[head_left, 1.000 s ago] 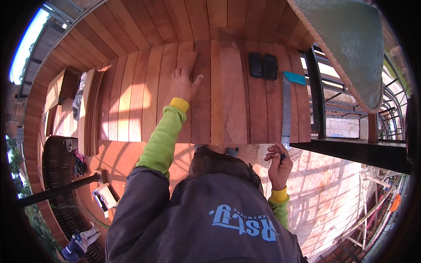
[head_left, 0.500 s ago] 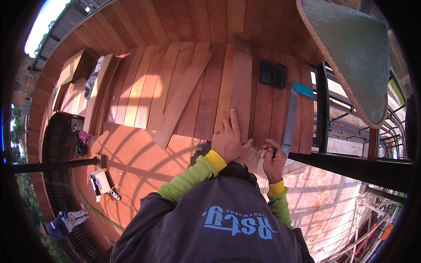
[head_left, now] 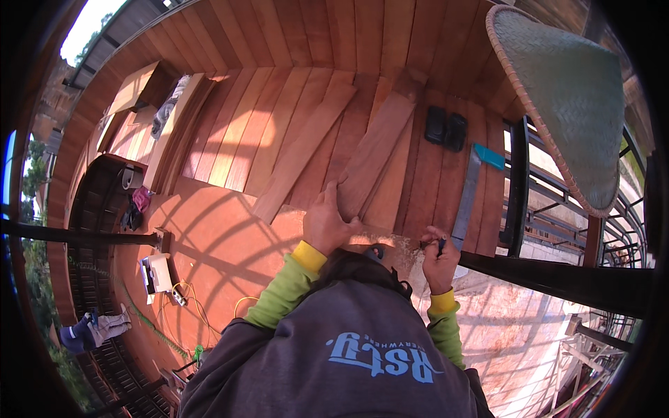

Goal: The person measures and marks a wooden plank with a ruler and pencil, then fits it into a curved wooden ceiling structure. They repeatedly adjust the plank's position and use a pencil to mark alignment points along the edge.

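A loose wooden board (head_left: 376,153) lies slanted over the fitted planks, its near end pointing toward me and left. My left hand (head_left: 326,220) is at that near end, thumb on one side and fingers along the other. Close to the planks' front edge, my right hand (head_left: 439,259) is closed round a small dark pen-like thing (head_left: 441,245), mostly hidden by the fingers. Another loose board (head_left: 303,157) lies slanted to the left. Right of the boards rests a try square (head_left: 465,202) with a teal handle and a grey blade.
Two black cases (head_left: 444,128) lie on the planks behind the square. A woven conical hat (head_left: 568,104) hangs at the upper right, beside a black metal frame (head_left: 517,188). At the left are stacked boards (head_left: 174,139), a box (head_left: 159,273) and a yellow cord (head_left: 198,299) on the floor.
The loose board has swung from nearly straight to slanted, its near end moving left with my left hand. The right hand keeps hold of the small dark thing. The view has shifted slightly.
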### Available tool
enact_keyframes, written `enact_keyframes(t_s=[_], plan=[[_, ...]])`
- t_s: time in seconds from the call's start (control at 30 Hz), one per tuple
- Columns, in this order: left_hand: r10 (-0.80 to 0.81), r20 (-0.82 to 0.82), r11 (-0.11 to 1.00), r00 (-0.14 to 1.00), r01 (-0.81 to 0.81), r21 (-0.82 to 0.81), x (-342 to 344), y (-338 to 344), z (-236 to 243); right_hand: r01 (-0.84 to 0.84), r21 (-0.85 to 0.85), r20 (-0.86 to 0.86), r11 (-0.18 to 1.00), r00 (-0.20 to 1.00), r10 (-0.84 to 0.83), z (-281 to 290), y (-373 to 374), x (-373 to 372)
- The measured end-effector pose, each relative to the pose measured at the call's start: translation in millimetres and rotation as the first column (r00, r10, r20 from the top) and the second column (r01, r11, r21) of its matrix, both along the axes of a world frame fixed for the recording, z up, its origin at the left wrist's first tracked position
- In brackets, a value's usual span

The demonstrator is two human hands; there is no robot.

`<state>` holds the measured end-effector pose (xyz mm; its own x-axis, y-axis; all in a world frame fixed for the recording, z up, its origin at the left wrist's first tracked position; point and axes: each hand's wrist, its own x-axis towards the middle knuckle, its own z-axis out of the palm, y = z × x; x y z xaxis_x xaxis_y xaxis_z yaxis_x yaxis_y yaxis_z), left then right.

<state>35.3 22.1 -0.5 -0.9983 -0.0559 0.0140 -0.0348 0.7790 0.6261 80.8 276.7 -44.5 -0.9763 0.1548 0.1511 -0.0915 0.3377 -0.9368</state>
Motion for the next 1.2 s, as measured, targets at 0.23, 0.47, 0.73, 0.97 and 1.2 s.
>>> enact_keyframes(t_s=[0.23, 0.47, 0.73, 0.97, 1.2], plan=[[0.001, -0.045, 1.0, 0.999, -0.002, -0.022, 2.8, 2.1, -1.9, -0.002, -0.011, 0.028, 1.0, 1.0, 0.002, -1.4, -8.0, 0.2], [-0.167, -0.133, 0.986, 0.977, 0.169, 0.004, -2.1, -1.8, -14.8, 0.031, 0.061, -0.011, 0.998, 0.999, -0.031, 4.5, -31.7, -0.6], [-0.295, -0.037, 0.939, 0.955, 0.283, -0.195, -12.4, 11.2, 0.4, 0.107, 0.075, 0.053, 0.991, 0.992, -0.111, 12.9, -61.8, 1.8], [-0.342, 0.108, 0.927, 0.934, 0.354, -0.126, -29.9, 1.6, 17.3, 0.163, 0.078, 0.075, 0.983, 0.983, -0.169, 15.5, -76.2, 14.3], [-0.339, 0.133, 0.94, 0.931, 0.341, 0.008, -31.7, 23.8, 16.1, 0.218, 0.119, 0.012, 0.969, 0.975, -0.221, 5.3, -74.9, 12.8]])
